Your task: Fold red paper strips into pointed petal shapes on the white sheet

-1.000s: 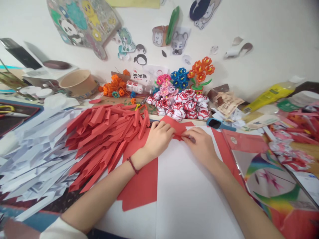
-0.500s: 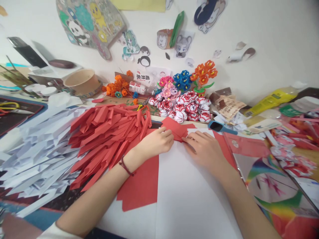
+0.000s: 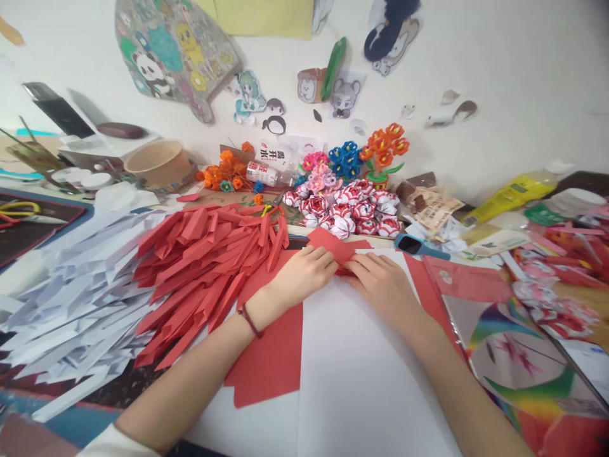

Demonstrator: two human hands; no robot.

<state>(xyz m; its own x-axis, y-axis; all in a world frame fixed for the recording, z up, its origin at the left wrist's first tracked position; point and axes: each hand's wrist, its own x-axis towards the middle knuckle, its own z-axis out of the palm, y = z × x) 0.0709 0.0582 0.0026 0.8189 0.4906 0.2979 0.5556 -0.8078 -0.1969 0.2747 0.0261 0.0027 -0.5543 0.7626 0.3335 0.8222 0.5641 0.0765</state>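
Both hands meet over a small piece of red paper at the far end of a large white sheet. My left hand has its fingers curled down onto the left side of the red paper. My right hand pinches its right side, thumb underneath and fingers on top. Larger red sheets lie under my left forearm. Left of them spreads a heap of folded red paper strips, and beside it a heap of folded white strips.
Red-and-white paper flowers sit behind the hands, near orange fuzzy flowers. A blue smartwatch lies right of them. A clear pack with a rainbow print covers the right side. Yellow-handled scissors rest far left.
My left hand has moved slightly right, closer to my right hand, and its fingers now lie over the red paper. The view has shifted a little.
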